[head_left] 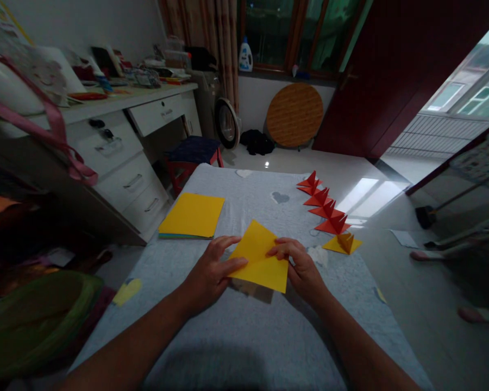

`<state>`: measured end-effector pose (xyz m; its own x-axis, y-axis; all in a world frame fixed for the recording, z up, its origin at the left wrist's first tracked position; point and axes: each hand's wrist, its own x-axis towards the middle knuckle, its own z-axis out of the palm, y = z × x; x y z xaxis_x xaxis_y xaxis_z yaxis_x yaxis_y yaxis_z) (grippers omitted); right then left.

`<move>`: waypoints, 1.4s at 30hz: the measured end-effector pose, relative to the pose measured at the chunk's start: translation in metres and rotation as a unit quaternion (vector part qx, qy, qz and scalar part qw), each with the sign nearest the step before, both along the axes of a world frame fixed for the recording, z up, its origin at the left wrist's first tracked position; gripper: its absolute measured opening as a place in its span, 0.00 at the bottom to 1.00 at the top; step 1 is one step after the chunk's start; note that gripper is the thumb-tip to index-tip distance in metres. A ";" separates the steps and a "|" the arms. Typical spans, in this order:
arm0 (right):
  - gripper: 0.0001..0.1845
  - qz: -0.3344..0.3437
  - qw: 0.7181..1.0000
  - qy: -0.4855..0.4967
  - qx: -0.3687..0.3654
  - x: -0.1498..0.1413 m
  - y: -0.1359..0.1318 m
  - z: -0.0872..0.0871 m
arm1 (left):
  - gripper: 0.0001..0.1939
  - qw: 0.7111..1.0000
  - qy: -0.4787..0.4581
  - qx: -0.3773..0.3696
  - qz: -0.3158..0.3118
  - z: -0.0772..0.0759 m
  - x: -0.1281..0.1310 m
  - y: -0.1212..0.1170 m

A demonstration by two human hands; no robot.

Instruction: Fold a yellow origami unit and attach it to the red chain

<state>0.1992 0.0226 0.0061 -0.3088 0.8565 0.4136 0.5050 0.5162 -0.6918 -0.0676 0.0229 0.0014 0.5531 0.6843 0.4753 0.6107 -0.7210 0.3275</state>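
A square sheet of yellow paper (pixel 261 258) is held a little above the cloth-covered table, turned at an angle. My left hand (pixel 214 269) pinches its left corner, thumb on top. On the opposite edge, my right hand (pixel 301 266) grips the sheet with fingers bent over it. To the left lies a stack of coloured paper (pixel 193 214) with yellow on top. Along the right edge runs a row of red folded paper pieces (pixel 326 209), and nearest me in that row is a yellow folded paper piece (pixel 344 243).
A pale cloth (pixel 248 347) covers the table. Behind it stand a stool (pixel 193 149) with a dark seat and a round wooden tabletop (pixel 295 114) leaning on the wall. A white desk (pixel 122 163) is at left; a person's feet (pixel 427 255) show at right.
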 end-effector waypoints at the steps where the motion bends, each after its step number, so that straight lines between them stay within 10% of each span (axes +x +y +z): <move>1: 0.14 0.005 1.000 -0.001 0.002 0.000 0.000 0.000 | 0.18 1.000 -0.013 0.015 0.004 0.001 -0.001 0.001; 14: 0.18 0.021 0.985 -0.114 0.127 -0.006 -0.013 0.014 | 0.09 0.974 -0.029 0.225 0.011 0.015 -0.010 -0.014; 23: 0.22 -0.024 0.971 -0.194 0.139 0.000 -0.009 -0.001 | 0.08 0.979 -0.034 0.162 -0.123 0.014 0.012 -0.019; 29: 0.22 0.020 0.987 -0.134 0.092 0.008 -0.003 -0.014 | 0.14 0.993 0.022 0.074 -0.087 0.000 0.016 -0.008; 42: 0.36 -0.016 0.929 -0.363 0.067 -0.009 -0.025 0.007 | 0.13 0.977 0.068 0.179 -0.089 0.005 0.026 -0.016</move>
